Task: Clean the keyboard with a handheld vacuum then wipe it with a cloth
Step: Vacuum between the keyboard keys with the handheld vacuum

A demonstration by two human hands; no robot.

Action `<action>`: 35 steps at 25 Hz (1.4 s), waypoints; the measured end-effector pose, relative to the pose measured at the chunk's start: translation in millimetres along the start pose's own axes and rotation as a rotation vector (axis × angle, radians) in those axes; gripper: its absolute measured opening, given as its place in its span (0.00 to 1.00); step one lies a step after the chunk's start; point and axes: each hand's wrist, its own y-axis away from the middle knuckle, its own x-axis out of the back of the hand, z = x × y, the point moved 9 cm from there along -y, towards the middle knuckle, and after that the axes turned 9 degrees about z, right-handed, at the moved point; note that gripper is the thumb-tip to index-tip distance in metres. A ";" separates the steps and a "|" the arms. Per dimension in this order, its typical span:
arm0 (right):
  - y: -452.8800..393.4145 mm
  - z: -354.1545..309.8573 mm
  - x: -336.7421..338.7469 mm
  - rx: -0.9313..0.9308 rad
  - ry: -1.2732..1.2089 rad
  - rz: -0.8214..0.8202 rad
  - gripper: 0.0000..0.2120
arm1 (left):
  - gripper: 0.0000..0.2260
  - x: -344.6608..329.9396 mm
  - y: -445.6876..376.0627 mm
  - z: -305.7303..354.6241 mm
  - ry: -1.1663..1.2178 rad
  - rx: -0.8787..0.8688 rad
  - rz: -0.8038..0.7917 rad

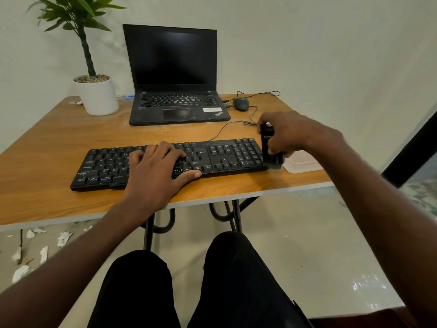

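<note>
Head view: right hand (287,134) grips vacuum (269,147); left hand (157,169) presses keyboard (227,157).

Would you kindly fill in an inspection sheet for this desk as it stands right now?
Surface: wooden table, some pale dusty smears near the laptop.
Job's things: black keyboard lies near the front edge; handheld vacuum stands upright at its right end, brush down. No cloth clearly seen.
Clutter: open laptop with dark screen, potted plant, mouse, clear plastic box, small blue bits behind the pot.
Hands: left hand rests flat on the keys; right hand grips the vacuum.
Cables: thin black cables run loosely between keyboard, mouse and laptop.
Surroundings: plain wall; paper scraps on the floor, left.
</note>
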 end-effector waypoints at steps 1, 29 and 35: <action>-0.4 3.3 1.6 -0.022 0.019 -0.015 0.22 | 0.36 -0.1 0.1 0.0 -0.001 -0.004 0.000; -9.5 -277.7 -101.2 0.483 -0.934 -0.162 0.26 | 0.69 21.1 48.8 -209.0 0.586 0.441 -0.395; 6.7 -334.0 -124.3 0.718 -0.772 -0.111 0.28 | 0.68 26.7 45.9 -205.7 0.585 0.445 -0.314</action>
